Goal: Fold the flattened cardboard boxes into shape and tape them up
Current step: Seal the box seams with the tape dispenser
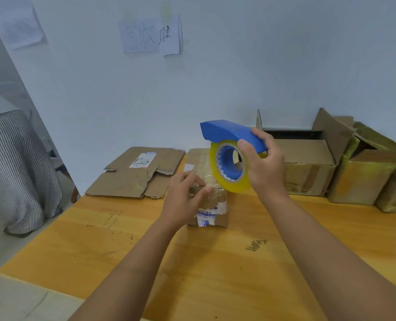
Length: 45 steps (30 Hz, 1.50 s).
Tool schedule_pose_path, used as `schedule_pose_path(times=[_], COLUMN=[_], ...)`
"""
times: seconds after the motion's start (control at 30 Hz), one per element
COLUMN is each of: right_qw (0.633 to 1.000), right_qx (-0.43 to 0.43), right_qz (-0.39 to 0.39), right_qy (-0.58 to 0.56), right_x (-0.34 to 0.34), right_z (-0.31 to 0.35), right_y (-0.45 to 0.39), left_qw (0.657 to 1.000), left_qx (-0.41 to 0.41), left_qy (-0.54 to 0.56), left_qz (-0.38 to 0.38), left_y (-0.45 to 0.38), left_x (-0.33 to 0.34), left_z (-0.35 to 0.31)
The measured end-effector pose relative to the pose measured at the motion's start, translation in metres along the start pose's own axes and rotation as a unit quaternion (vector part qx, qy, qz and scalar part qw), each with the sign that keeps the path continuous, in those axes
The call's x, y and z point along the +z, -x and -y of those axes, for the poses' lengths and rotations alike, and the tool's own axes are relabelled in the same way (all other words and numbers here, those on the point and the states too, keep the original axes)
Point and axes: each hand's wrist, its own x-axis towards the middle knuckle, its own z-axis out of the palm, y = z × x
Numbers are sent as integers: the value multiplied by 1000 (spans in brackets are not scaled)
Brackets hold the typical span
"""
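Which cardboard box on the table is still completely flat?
The flattened box at the table's far left, bearing a white label. The small box under the left hand and the right-hand boxes stand folded.

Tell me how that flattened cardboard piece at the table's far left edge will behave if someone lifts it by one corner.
The flattened cardboard will probably sag and hinge, since creases and loose, torn flaps run across it. It looks light for its spread, being thin sheet. It partly overhangs the table, so a push could likely slide or tip it off.

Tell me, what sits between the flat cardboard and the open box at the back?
In the head view, a small taped box, with the left hand on it and the right hand holding a tape dispenser above.
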Motion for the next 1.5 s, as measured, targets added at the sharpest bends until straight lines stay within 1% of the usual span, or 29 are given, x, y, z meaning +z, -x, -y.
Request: schedule_pose_path(times=[0.07,0.17,0.27,0.37,0.43,0.47,0.6,0.77,0.8,1.03,1.13,1.23,1.3,1.37,1.43,1.5], right_qw=[1000,1000,1000,1000,1000,1000,1000,999,999,998,998,998,998,998,998,999], right_qx=[-5,-6,-7,-7,-5,-4,-8,-12,-13,-23,-19,-12,-11,-12,-6,-2], right_qz=[6,5,-1,-7,-9,-9,-8,-36,-42,-54,-56,-59,-60,-60,-54,-46], right_qy=[8,16,20,18,17,16,10,13,15,25,22,15,11,12,12,12], right_x=[1,1,1,1,0,1,1,-13,-16,-28,-32,-32,-30,-28,-24,-19], right_z=[0,-1,-3,-5,-5,-6,-4,-1,-1,-3,-5,-5,-4,-3,-3,-3], right_y=[0,-1,-2,-2,-2,-2,-1,-4,-5,-1,1,2,3,4,5,6], left_qw=[1000,1000,998,990,986,987,990,987,987,986,986,985,976,970,968,963], left_qx=[-25,-15,17,87,123,127,108,123,122,111,105,73,86,101,76,55], left_qy=[5,-17,-51,-111,-106,-94,-80,-100,-102,-100,-106,-139,-190,-221,-237,-265], left_qz=[-14,4,21,-16,-31,-35,-37,7,7,-68,-76,-73,-63,-35,-2,8], left_y=[-2,-3,-3,-3,-3,-3,-5,-4,-4,-3,0,1,3,8,12,13], left_x=[4,4,-1,1,6,8,13,8,8,20,18,4,-9,-20,-26,-27], left_z=[-3,-3,-6,-10,-11,-11,-12,-8,-8,-14,-13,-11,-6,-2,2,8])
